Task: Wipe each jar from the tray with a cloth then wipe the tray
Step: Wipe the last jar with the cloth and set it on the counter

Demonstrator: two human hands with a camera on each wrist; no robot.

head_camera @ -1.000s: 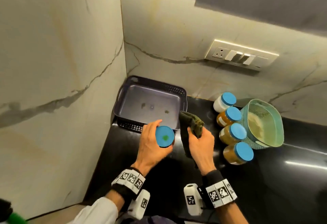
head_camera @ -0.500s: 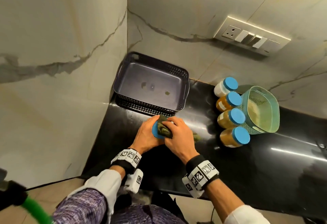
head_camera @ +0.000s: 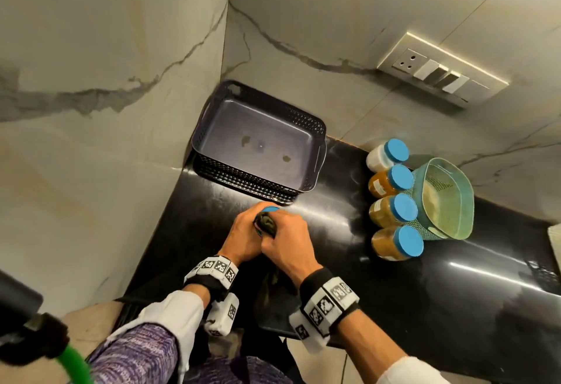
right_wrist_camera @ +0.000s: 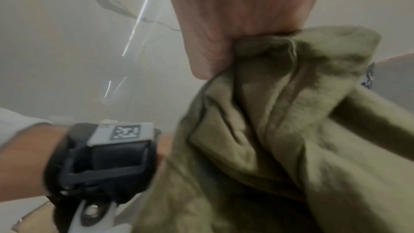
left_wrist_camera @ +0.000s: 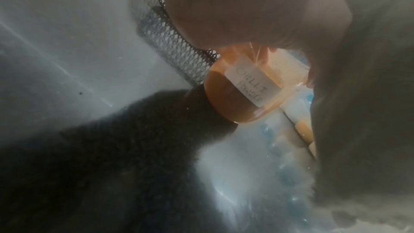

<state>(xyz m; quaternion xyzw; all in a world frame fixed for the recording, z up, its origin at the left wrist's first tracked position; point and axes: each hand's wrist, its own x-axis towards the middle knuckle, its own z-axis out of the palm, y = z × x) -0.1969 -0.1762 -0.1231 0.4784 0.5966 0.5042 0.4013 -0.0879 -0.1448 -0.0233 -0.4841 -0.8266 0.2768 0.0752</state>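
Orange powder is seen in the jar [left_wrist_camera: 244, 86], which is gripped by the left hand [head_camera: 243, 236] above the black table [head_camera: 379, 286], just in front of the dark tray [head_camera: 315, 128]. An olive cloth [right_wrist_camera: 280, 112] is bunched in the right hand [head_camera: 288, 244] and pressed on the jar's blue lid [head_camera: 271, 209].

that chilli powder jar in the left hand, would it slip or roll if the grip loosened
Probably. The chilli powder jar has smooth, clear round walls, so it could slide in the left hand and roll if laid down. It looks only part full, so likely light. The cloth bunches limply, adding little support.
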